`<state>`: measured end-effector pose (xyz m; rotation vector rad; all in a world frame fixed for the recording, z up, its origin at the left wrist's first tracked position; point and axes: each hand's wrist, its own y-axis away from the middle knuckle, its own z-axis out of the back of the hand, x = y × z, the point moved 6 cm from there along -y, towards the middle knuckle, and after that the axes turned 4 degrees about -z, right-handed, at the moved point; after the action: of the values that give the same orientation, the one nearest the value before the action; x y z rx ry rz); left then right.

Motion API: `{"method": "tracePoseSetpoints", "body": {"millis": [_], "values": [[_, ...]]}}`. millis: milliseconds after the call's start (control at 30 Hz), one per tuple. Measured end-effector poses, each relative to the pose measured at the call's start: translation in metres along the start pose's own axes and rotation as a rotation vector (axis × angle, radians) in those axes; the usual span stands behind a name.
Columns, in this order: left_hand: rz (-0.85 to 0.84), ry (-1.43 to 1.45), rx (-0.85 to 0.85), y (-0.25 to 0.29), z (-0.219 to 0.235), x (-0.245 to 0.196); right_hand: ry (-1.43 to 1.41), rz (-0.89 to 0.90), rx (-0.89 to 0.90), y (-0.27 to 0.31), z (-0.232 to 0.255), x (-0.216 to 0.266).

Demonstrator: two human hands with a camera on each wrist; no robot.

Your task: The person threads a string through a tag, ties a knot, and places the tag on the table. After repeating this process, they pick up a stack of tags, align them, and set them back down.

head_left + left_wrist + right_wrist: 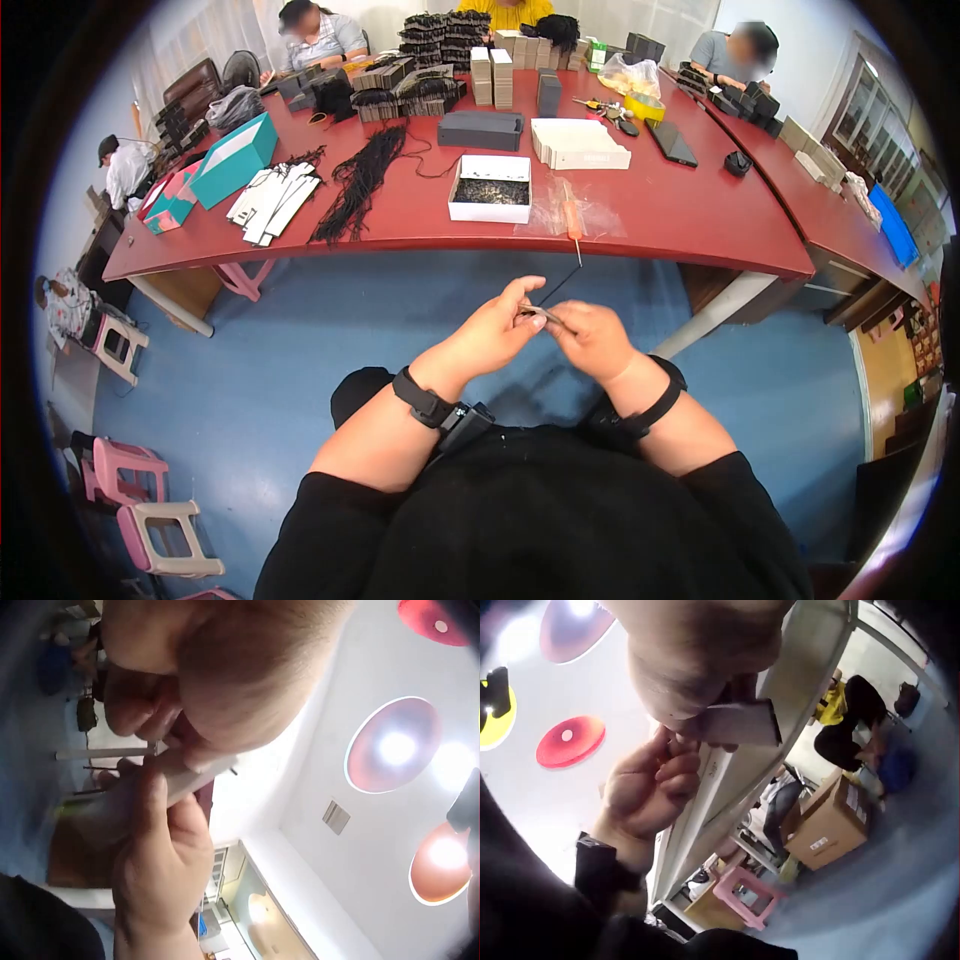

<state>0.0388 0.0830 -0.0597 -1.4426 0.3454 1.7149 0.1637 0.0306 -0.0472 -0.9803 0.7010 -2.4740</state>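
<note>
Both hands meet in front of the body, below the table's front edge. The left hand (490,330) pinches one end of a small flat card (538,312), and the right hand (592,338) pinches the other side. A dark cord (560,285) runs up from the card toward the metal tip of an orange-handled tool (572,218) at the table edge. In the left wrist view the pale card (187,774) lies between the fingertips of both hands. The right wrist view shows the card (739,724) with a dark edge; fingers partly cover it.
On the red table (400,215) stand a white box (489,205) of small dark pieces, a black cord bundle (362,185), white strips (272,203), a teal box (235,160), grey blocks (480,130) and a phone (671,143). Several people sit around. Stools (170,538) stand at left.
</note>
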Motion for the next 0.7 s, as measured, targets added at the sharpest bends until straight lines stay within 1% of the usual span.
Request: {"method": "tracePoseSetpoints", "body": {"millis": [33,67,100,167,200,233,300,333,367,400,433,500,533,567,633,700], "values": [[-0.038,0.048,0.017,0.001,-0.001,0.004,0.051,-0.06,0.054,0.007,-0.006,-0.004],[-0.074,0.097,0.033,0.002,-0.002,0.007,-0.054,-0.044,0.07,0.012,-0.007,-0.003],[-0.079,0.096,0.028,0.003,0.001,0.001,-0.158,-0.028,0.088,0.013,-0.007,-0.002],[0.124,0.134,-0.051,0.011,0.009,0.0,-0.599,-0.297,-0.098,0.01,0.0,-0.02],[0.123,-0.023,-0.048,0.009,0.014,-0.003,-0.853,-0.5,-0.142,0.006,0.001,-0.031],[0.133,-0.018,-0.045,0.013,0.009,-0.001,-0.986,-0.586,-0.217,-0.002,0.005,-0.034],[0.106,0.003,0.006,0.008,0.004,-0.005,-1.212,-0.592,-0.136,-0.011,0.006,-0.038],[0.016,0.048,0.01,0.006,-0.001,-0.004,-1.21,-0.574,-0.141,-0.015,0.007,-0.036],[0.003,0.037,0.011,0.006,-0.001,-0.004,-1.214,-0.619,-0.156,-0.016,0.006,-0.035],[0.046,0.079,0.008,0.007,-0.002,-0.005,-1.217,-0.672,-0.167,-0.016,0.004,-0.035],[0.093,0.126,0.002,0.008,-0.003,-0.003,-1.216,-0.668,-0.163,-0.017,0.004,-0.035],[0.089,0.147,0.004,0.008,-0.002,0.0,-1.211,-0.622,-0.192,-0.017,0.004,-0.036],[0.141,0.14,0.01,0.008,-0.001,-0.001,-1.21,-0.616,-0.188,-0.015,0.002,-0.038],[0.188,0.13,0.014,0.007,0.001,-0.002,-1.193,-0.573,-0.214,-0.013,0.003,-0.04],[0.155,0.133,0.005,0.003,0.001,0.003,-1.178,-0.515,-0.231,-0.011,0.005,-0.042],[0.124,0.141,-0.001,0.001,-0.004,0.006,-1.274,-0.52,-0.253,-0.008,0.006,-0.044]]}}
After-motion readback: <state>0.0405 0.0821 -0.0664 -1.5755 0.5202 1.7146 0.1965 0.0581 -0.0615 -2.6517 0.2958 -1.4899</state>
